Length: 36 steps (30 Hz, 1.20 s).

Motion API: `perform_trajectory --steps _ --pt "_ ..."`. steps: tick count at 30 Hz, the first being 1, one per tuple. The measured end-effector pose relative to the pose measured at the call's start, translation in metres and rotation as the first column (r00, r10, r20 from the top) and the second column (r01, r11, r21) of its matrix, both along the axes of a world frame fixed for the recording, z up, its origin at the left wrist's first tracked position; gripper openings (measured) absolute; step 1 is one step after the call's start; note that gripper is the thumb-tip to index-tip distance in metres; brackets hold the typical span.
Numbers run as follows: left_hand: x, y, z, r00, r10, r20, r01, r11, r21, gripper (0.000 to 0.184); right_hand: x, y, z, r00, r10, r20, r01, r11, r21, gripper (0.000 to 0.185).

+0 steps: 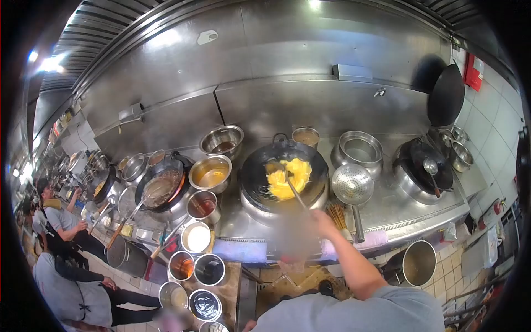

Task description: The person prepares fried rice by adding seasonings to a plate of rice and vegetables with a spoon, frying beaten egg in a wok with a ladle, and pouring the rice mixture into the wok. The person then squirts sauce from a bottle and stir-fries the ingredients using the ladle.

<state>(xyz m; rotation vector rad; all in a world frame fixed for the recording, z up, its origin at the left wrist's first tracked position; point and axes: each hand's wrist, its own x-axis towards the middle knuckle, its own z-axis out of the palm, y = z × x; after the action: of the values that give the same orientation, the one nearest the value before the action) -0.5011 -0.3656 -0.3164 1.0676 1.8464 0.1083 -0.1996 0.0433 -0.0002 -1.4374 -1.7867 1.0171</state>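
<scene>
Stirring looks to be the step in hand: at mid-frame, the right hand (322,223) grips a ladle (294,188) among yellow egg (299,178) in the wok (253,176). I cannot tell the left hand's state. Further turning calls for a steady wrist.

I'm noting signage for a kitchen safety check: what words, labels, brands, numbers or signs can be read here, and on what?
No text can be read in this picture.
Red box on the right wall: a pale patch, perhaps a label, too small to read.
Wok with the yellow food: no lettering that I can make out.
Blurred patch below it: nothing readable there.
</scene>
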Motion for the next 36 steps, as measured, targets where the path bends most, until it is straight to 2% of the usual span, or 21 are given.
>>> perform_trajectory --steps 1,3,6,8,12,14,15,16,17,19,21,23,25,27,28,29,30,31,34,35,36 --pt "0.001 -0.003 0.001 0.999 0.028 0.016 -0.028 1.0 -0.007 0.031 0.017 -0.007 0.003 0.994 0.032 -0.103 -0.047 0.989 -0.141 0.041" --pt "0.001 -0.004 0.002 0.997 0.071 0.036 -0.07 0.997 -0.012 0.032 0.05 -0.027 0.063 0.998 0.052 0.023 -0.036 0.891 -0.453 0.038" --pt "0.002 -0.011 -0.004 0.993 0.104 0.048 -0.104 0.994 -0.014 0.035 0.07 -0.024 0.072 0.994 0.061 0.089 -0.023 0.924 -0.381 0.04" --pt "0.003 -0.012 -0.012 0.997 0.073 0.036 -0.072 0.997 -0.021 0.037 0.06 -0.002 0.044 0.91 -0.033 0.413 -0.039 0.985 0.166 0.043" --pt "0.006 -0.002 -0.021 0.999 -0.038 0.0 0.038 0.999 -0.018 0.04 0.009 0.009 0.003 0.824 -0.144 0.548 0.077 0.987 0.145 0.044" --pt "0.002 0.006 -0.015 1.0 0.028 0.003 -0.029 0.999 0.027 0.042 0.011 -0.002 -0.005 0.972 0.003 0.233 -0.057 0.973 0.225 0.042" --pt "0.002 0.012 0.005 0.997 0.072 0.009 -0.072 0.994 0.081 0.044 0.018 -0.003 0.001 0.973 0.008 0.231 -0.063 0.971 0.23 0.042" --pt "0.011 0.021 0.068 0.992 0.122 0.028 -0.125 0.978 0.165 0.045 0.035 -0.009 0.014 0.997 0.032 0.068 -0.028 0.998 -0.061 0.041" --pt "0.013 0.03 0.075 0.991 0.13 0.03 -0.134 0.977 0.168 0.045 0.05 -0.014 0.027 0.996 0.007 -0.093 -0.039 0.935 -0.352 0.041" --pt "0.017 0.038 0.079 0.886 0.389 0.253 -0.407 0.913 0.024 0.048 0.075 -0.011 0.046 0.998 0.044 -0.049 -0.058 0.945 -0.322 0.041" --pt "0.018 0.033 0.072 0.919 0.356 0.169 -0.368 0.929 0.043 0.049 0.072 0.0 0.047 0.998 0.068 -0.002 -0.066 0.953 -0.296 0.042" --pt "0.01 0.014 0.007 0.984 0.175 0.021 -0.175 0.985 0.004 0.05 0.043 0.014 0.027 0.94 -0.117 0.32 0.027 0.961 0.273 0.039" --pt "0.009 0.006 -0.016 0.989 -0.129 -0.073 0.122 0.988 -0.094 0.05 0.001 0.013 0.023 0.871 -0.196 0.45 0.142 0.978 0.151 0.037" --pt "0.007 -0.006 -0.02 1.0 -0.01 0.002 0.01 0.996 -0.088 0.051 -0.008 0.003 0.013 0.961 -0.112 0.253 0.075 0.986 0.149 0.042" --pt "0.005 -0.008 -0.023 1.0 0.023 0.021 -0.021 0.996 -0.081 0.052 0.004 0.007 -0.012 0.959 -0.03 0.283 -0.072 0.937 0.342 0.046" --pt "0.003 -0.008 -0.024 0.997 0.066 0.04 -0.062 0.995 -0.076 0.052 0.016 0.002 0.002 0.96 -0.038 0.276 -0.063 0.936 0.346 0.046" --pt "0.002 -0.008 -0.025 0.99 0.123 0.069 -0.118 0.99 -0.071 0.053 0.028 -0.011 0.036 0.994 0.048 0.096 -0.044 0.998 -0.042 0.048" --pt "0.003 -0.008 -0.025 0.975 0.196 0.108 -0.189 0.98 -0.07 0.054 0.041 -0.016 0.055 0.993 0.06 -0.103 -0.098 0.901 -0.423 0.05" --pt "0.003 -0.004 -0.024 0.789 0.516 0.333 -0.505 0.854 -0.127 0.055 0.085 0.0 0.058 0.993 0.107 -0.056 -0.12 0.943 -0.311 0.046" --pt "0.003 -0.006 -0.019 0.855 0.444 0.267 -0.435 0.895 -0.097 0.055 0.08 0.005 0.057 0.993 0.107 -0.054 -0.119 0.941 -0.316 0.046" --pt "0.003 -0.006 -0.017 0.911 0.361 0.199 -0.352 0.932 -0.082 0.055 0.069 0.011 0.051 0.989 0.066 0.129 -0.058 0.996 -0.069 0.045"
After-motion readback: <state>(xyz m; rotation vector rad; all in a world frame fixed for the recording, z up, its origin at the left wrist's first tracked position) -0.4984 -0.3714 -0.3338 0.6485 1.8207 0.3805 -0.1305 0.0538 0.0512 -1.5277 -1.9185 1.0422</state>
